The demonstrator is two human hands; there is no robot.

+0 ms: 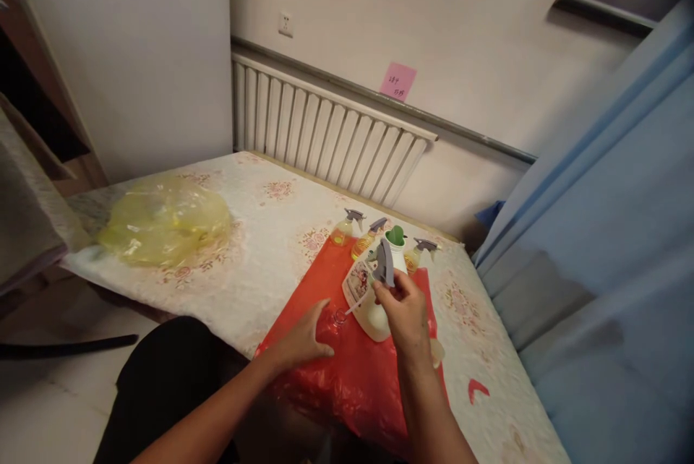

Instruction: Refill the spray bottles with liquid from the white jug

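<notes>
My right hand (402,305) pinches a grey trigger spray head (384,264), its thin clear tube (355,303) slanting down to the left. The tube's lower end is close to the round mouth of a clear bottle (340,317). My left hand (303,337) curves around this see-through bottle, thumb and fingers on either side; its outline is faint against the red plastic sheet (303,290). Just behind my right hand stands a large whitish jug (374,323) with a flowered label and a green piece in its top.
Behind the jug stand spray bottles with yellowish liquid: one at left (343,231), one in the middle (361,243), one at right (413,259). A yellow plastic bag (168,222) lies left on the flowered cloth (260,233). A red scrap (477,389) lies right. A blue curtain (596,269) hangs alongside.
</notes>
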